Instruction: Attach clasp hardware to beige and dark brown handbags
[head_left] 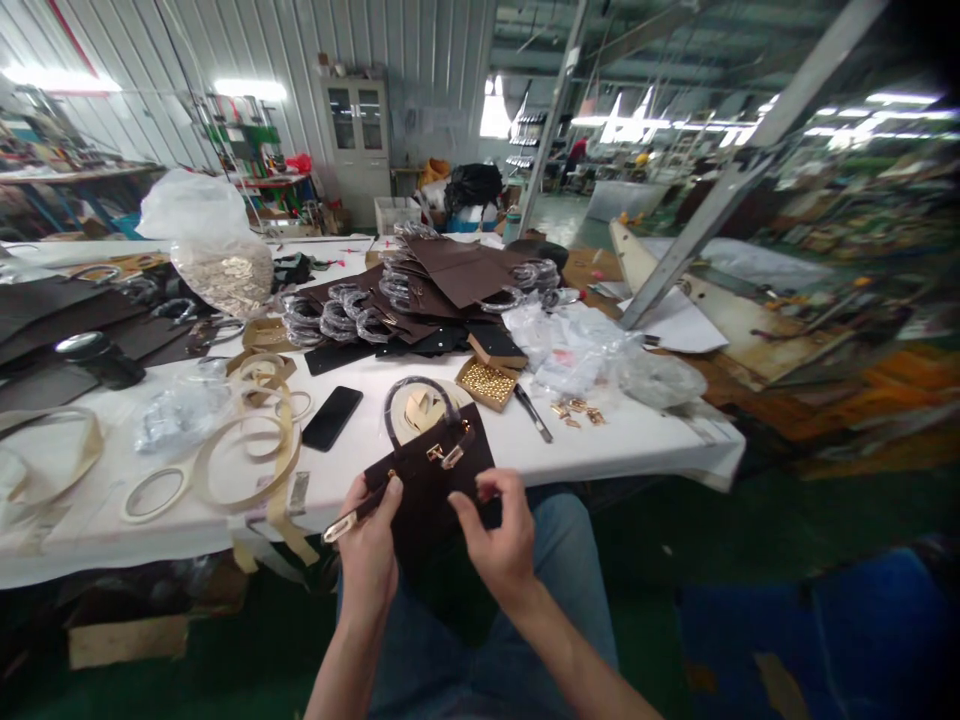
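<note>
A dark brown leather bag flap with a gold clasp and a round handle hangs over the front edge of the white table, above my lap. My left hand is closed on the flap's thin strap, whose gold tip sticks out to the left. My right hand pinches the flap's right edge between thumb and fingers. Both hands sit just in front of the table edge.
A black phone, cream leather rings, a small box of gold studs, a black tool and loose gold clasps lie near. Stacked brown leather pieces and plastic bags fill the table behind.
</note>
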